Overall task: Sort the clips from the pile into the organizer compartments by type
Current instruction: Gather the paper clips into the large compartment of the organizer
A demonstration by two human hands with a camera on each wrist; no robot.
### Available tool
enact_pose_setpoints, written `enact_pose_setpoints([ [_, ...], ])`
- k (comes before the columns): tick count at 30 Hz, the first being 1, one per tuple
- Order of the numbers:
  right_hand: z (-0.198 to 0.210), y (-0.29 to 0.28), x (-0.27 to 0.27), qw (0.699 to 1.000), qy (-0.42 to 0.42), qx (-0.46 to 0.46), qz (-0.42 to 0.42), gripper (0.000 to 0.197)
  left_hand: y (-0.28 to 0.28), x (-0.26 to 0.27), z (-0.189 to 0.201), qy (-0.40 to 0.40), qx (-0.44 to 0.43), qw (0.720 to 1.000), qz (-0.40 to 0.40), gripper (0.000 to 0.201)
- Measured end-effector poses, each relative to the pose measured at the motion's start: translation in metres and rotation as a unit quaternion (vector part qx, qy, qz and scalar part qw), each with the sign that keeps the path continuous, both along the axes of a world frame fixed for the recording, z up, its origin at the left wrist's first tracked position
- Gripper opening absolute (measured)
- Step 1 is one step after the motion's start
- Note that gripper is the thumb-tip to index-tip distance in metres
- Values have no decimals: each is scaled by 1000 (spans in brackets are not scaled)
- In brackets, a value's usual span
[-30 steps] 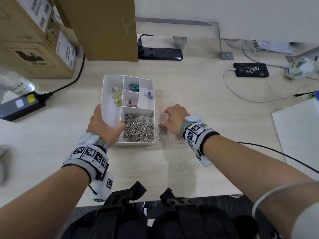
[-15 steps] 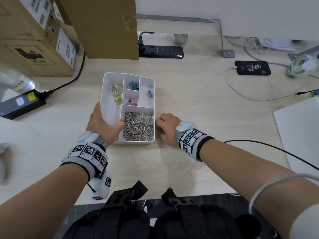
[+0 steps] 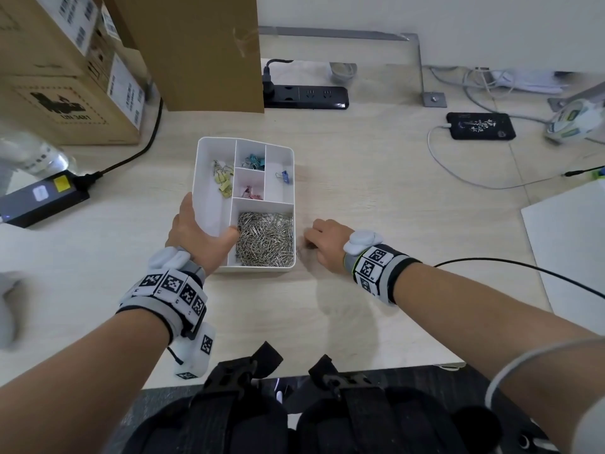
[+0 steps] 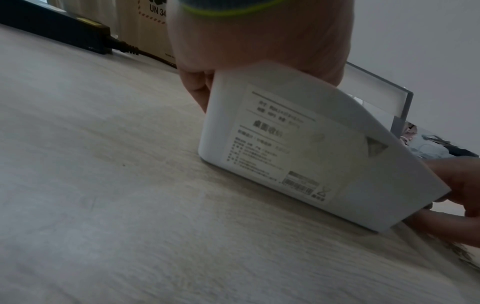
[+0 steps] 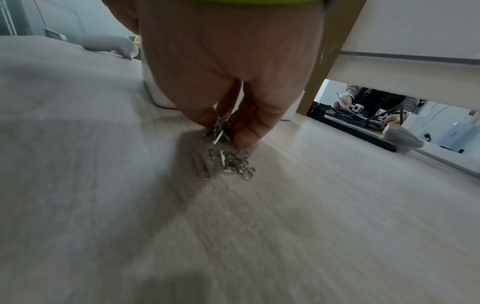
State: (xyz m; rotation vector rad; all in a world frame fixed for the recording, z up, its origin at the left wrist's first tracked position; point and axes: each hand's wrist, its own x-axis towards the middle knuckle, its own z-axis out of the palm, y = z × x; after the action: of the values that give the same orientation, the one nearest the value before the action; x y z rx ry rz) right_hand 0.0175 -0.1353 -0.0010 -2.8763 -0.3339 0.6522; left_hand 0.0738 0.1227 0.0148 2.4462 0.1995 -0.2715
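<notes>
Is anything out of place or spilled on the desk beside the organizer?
Yes. Some silver paper clips lie loose on the desk, outside the organizer, under the right hand, which pinches a few. The left hand holds the organizer.

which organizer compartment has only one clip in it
The tall right-hand compartment of the organizer: it holds a single blue binder clip. The others hold several yellow, teal or pink clips, or the silver paper clips.
</notes>
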Motion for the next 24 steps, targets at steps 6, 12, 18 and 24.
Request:
enact_pose_setpoints([
  [6,7,3,15,996,42,-6,-78,30,-5,-5,2,-8,-6,1000,-4,97],
  [12,14,-7,16,951,31,138,-276,19,-6,-4,1,-6,-11,1000,-1,99],
  [18,38,-2,29,909,-13,236,-344,10,-6,-4,3,-5,-7,1000,-1,96],
  [24,60,36,39,905,-7,335,-262,20,-5,-4,4,0,-13,1000,-10,96],
])
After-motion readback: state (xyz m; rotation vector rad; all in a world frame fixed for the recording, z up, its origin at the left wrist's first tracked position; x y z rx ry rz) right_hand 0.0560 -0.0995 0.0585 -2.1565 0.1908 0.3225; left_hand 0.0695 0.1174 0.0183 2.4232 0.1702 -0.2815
